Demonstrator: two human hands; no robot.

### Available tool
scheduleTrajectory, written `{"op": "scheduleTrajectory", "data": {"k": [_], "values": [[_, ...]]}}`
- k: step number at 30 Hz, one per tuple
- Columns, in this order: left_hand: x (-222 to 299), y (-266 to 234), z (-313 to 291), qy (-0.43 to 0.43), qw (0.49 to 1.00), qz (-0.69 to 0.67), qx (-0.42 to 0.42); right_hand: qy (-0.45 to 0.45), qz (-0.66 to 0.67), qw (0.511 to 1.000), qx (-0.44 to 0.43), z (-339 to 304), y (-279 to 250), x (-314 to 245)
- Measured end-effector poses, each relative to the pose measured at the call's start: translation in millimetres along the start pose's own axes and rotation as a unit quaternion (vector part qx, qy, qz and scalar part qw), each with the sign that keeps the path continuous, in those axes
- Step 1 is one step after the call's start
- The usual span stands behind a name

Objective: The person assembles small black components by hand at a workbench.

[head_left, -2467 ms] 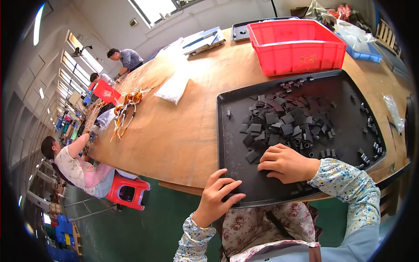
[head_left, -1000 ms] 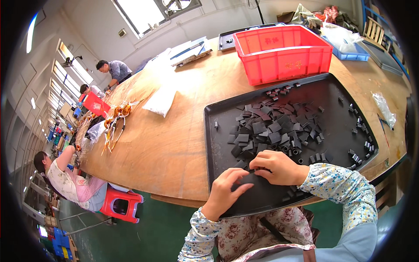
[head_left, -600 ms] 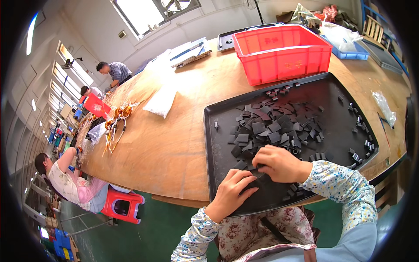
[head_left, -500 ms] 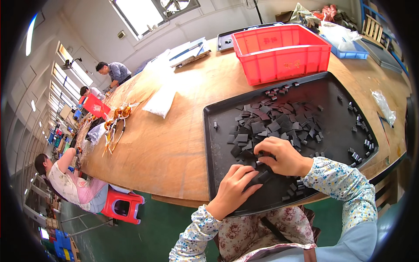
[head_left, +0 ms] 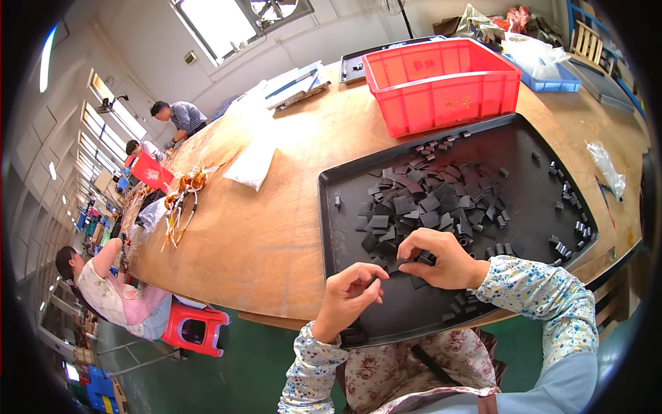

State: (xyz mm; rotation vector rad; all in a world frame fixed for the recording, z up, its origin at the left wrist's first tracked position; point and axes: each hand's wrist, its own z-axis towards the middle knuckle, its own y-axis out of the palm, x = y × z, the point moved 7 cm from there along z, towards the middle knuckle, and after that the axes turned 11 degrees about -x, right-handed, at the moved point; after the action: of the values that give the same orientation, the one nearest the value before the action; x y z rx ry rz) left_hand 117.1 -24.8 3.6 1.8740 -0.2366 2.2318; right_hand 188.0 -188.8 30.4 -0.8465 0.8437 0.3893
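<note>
Over the near part of a black tray [head_left: 328,228], my right hand [head_left: 447,259] closes its thumb and forefinger on a small black piece [head_left: 426,258]. My left hand [head_left: 347,295] is beside it to the left, its fingers curled; a dark speck shows at its fingertips, too small to name. Beyond the hands lies a heap of flat black squares [head_left: 429,203]. Small black tube-like pieces [head_left: 562,247] stand and lie along the tray's right side. More small black pieces [head_left: 460,303] lie by the near edge, partly under my right sleeve.
A red plastic crate [head_left: 445,96] stands just behind the tray. Behind it to the right is a blue bin [head_left: 552,84] with plastic bags. A white packet [head_left: 252,167] and orange coils with wires [head_left: 186,190] lie on the wooden table [head_left: 255,241]. Several people work at left.
My left hand has drawn back to the left and its fingers have curled. The right hand has moved slightly down and left, tilting over the black piece.
</note>
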Motion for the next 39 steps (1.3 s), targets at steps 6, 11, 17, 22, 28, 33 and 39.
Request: {"op": "scheduleTrajectory", "data": {"k": [6,11,17,22,28,33,39], "values": [[-5.1,7.6,-6.3,-0.015,0.999,0.038,-0.023,0.035,0.403,0.914,-0.041,-2.8,24.7,1.2],[-2.6,4.1,-8.5,-0.016,0.999,0.04,0.005,0.055,0.429,0.9,-0.05,-1.0,27.7,9.4],[1.8,7.9,-6.2,-0.028,0.998,0.045,0.017,0.055,0.427,0.901,-0.048,-0.9,29.7,7.6],[-8.1,9.8,-8.6,-0.061,0.992,0.096,-0.055,0.085,0.445,0.888,-0.081,-1.8,35.7,8.6],[-17.5,6.4,-8.9,-0.076,0.995,0.022,-0.059,0.051,0.339,0.938,-0.049,-1.5,30.7,11.0],[-16.3,6.7,-4.8,-0.082,0.995,-0.014,-0.063,-0.064,0.072,0.995,-0.036,0.9,16.2,-11.2],[-17.2,10.4,-5.3,-0.116,0.99,-0.007,-0.08,-0.096,-0.002,0.994,-0.053,0.1,15.3,-18.8]]}}
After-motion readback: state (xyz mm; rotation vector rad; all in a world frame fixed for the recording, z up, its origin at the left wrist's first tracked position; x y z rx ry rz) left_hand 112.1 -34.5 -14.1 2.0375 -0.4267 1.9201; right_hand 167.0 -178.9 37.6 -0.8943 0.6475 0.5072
